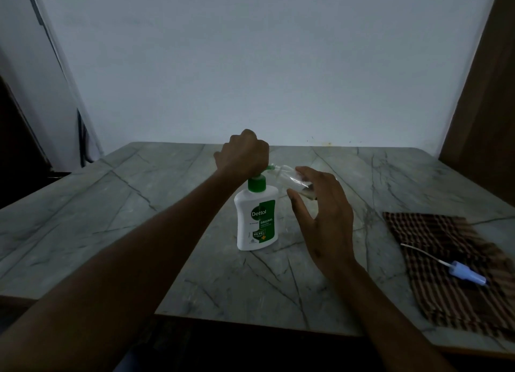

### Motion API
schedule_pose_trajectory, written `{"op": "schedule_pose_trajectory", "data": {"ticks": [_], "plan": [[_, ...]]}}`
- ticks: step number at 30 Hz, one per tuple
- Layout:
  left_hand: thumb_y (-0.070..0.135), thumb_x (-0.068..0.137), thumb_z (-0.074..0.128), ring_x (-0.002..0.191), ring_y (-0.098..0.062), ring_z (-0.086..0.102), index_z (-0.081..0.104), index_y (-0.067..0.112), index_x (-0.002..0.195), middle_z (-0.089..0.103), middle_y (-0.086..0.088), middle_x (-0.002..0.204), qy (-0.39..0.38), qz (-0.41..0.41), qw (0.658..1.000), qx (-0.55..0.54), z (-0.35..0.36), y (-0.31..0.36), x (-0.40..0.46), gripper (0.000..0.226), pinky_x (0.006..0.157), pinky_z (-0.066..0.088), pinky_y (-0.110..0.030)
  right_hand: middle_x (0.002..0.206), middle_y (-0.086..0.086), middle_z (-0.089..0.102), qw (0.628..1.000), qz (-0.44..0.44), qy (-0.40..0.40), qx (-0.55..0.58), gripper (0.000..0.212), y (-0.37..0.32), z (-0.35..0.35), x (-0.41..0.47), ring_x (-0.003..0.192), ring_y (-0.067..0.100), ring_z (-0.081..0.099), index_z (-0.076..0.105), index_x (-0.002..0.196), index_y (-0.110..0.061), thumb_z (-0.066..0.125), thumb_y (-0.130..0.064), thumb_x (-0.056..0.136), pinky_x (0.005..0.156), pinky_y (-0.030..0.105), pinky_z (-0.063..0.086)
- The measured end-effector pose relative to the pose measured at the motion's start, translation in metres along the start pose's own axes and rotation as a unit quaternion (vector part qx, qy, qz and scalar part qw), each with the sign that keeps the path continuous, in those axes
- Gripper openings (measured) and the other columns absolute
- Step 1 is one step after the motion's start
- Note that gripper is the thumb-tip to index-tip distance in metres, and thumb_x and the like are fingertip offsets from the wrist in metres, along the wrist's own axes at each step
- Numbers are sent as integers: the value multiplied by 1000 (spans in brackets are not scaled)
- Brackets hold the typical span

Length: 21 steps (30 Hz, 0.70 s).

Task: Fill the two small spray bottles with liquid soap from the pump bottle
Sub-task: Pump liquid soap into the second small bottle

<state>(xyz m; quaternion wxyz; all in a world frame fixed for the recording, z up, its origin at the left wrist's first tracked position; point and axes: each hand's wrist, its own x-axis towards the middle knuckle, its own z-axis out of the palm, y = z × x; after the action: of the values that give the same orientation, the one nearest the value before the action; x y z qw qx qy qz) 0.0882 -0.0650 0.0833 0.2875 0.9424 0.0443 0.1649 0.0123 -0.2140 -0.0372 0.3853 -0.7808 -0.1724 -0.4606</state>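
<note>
Grey marbled stone forms the table [139, 204], set against a plain pale wall [250, 65]. Near the middle, a white and green pump bottle [257, 221] is stood upright. Its pump head is covered by the left hand [243, 155], whose fingers are curled down over it. A small clear spray bottle [292, 180] is held tilted at the nozzle by the right hand [324, 218], pinched between thumb and fingers. On a checked cloth [446, 265] at the right, a blue spray cap [466, 274] with its tube is laid.
</note>
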Motion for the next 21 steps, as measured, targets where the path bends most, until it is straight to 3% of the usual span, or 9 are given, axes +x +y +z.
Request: {"op": "schedule_pose_trajectory", "data": {"ticks": [6,10,16,19,21], "plan": [[19,98,55,94,-26,62,52,13,90,60,-6,90,-22,19,999,16,-1,0,1,11,98,54,-50,128,0,62,1000,0,3,-15,40,3,-1,-1,116,16,58,57,135,-21,64,-31,97,95,49,52],[19,99,57,93,-25,66,54,14,86,68,-9,98,-22,37,999,14,1,-4,9,14,94,57,-47,127,-2,64,999,7,1,-31,41,2,-1,-2,115,13,59,57,136,-22,66,-34,97,98,46,49],[21,99,56,84,-21,59,61,10,93,62,-9,108,-30,80,990,109,11,-17,21,13,87,56,-44,129,-2,65,999,-1,-10,-42,41,7,2,-3,117,14,58,58,138,-22,64,-36,99,99,47,46],[20,99,59,74,-14,52,56,13,83,54,-3,93,-39,92,987,128,12,-19,26,17,78,54,-38,128,-2,65,999,-1,-7,-46,41,7,1,-3,116,14,57,57,138,-23,63,-37,100,100,43,45],[20,97,60,76,-16,56,55,12,79,58,-5,94,-49,82,990,103,9,-18,28,21,74,54,-37,126,-3,65,999,-3,-6,-49,42,6,0,-2,114,14,57,56,139,-23,63,-37,100,98,38,44]]}}
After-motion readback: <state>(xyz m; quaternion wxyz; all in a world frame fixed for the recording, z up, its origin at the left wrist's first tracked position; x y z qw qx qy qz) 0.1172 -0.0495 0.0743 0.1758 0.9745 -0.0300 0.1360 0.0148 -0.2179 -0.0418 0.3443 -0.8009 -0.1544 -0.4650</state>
